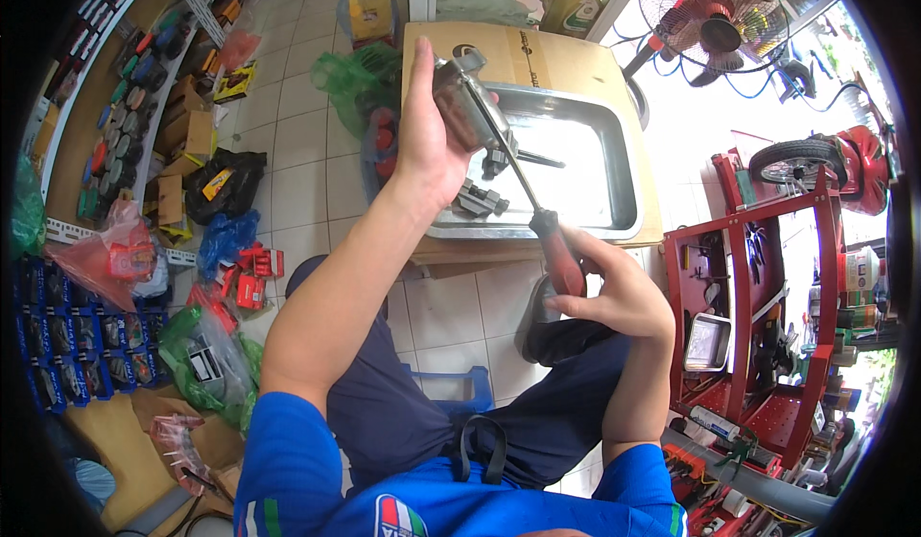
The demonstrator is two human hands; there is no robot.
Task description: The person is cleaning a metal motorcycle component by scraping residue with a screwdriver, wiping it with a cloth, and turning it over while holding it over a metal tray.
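Observation:
My left hand (429, 139) grips a worn grey metal machine part (465, 105), rounded with lugs, and holds it up over the tray's left side. My right hand (619, 287) is closed round the red and black handle of a screwdriver (558, 254). Its long shaft runs up and left, with the tip end against the metal part; the exact contact point cannot be made out. Below lies a shiny metal tray (628, 177) holding a small dark metal piece (480, 198). Another dark piece with a thin rod (542, 160) shows just below the held part.
The tray stands on a cardboard box (432, 38) before my knees. A green plastic bag (350, 81) sits left of it. A red tool rack (739, 297) and a fan (715, 23) stand to the right. Shelves and blue parts bins (86, 335) line the left.

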